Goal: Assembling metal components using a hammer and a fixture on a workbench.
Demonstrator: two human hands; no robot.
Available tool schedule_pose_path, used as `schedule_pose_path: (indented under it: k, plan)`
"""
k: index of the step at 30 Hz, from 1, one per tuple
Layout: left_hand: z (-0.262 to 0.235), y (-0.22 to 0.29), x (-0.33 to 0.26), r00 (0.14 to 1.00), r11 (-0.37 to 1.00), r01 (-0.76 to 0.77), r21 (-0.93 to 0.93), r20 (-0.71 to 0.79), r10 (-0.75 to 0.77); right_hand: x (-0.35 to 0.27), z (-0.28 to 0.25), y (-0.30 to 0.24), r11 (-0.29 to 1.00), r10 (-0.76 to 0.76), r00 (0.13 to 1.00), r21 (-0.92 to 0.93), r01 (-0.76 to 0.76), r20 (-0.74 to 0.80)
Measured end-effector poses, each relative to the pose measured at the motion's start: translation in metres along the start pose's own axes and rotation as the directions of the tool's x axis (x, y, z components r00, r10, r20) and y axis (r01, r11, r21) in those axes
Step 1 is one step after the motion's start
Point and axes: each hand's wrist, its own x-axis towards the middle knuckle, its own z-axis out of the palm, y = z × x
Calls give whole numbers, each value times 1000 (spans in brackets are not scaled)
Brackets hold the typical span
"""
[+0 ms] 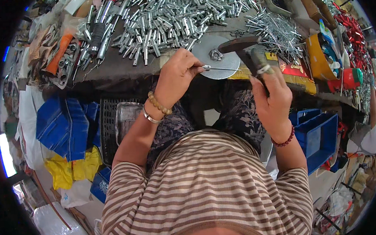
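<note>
My left hand (178, 76) pinches one end of a thin metal rod (223, 68), which points right over a round grey metal disc (204, 47). A small metal knob (216, 54) stands near the middle of the disc. Closed round the handle of a hammer (239, 44) is my right hand (272, 96). The hammer's dark head hangs above the disc's right part, clear of the rod's tip in this view. Behind the disc spreads a heap of short shiny metal tubes (163, 24). Thin metal pins (278, 31) lie piled to the right.
Hand tools (98, 35) and an orange-handled tool (59, 54) crowd the bench's left. A yellow container (319, 59) and a red-green object (352, 79) sit at its right. Blue bins (62, 127) are below left, another blue bin (321, 139) below right, beside a black crate (109, 129).
</note>
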Motion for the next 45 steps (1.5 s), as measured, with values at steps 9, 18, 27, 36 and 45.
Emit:
schedule_pose_path:
  k: [9, 18, 27, 36, 45]
  plan:
    - [-2, -3, 2, 1000, 1000, -10, 25, 26, 9, -13, 22, -2, 978, -45, 958, -184, 101, 283]
    - [-6, -2, 2, 998, 998, 21, -55, 53, -18, 22, 18, 23, 964, 217, 934, 86, -250, 283]
    - [-1, 0, -5, 997, 996, 74, -46, 9, -73, -1, 38, 16, 952, -8, 962, -292, 91, 271]
    - [25, 25, -43, 936, 949, 255, -186, -200, -291, -24, 46, 3, 726, 407, 707, 264, -635, 579]
    - [25, 31, -54, 805, 527, 426, -735, 43, -591, -45, 71, -16, 559, 444, 652, 379, -738, 615]
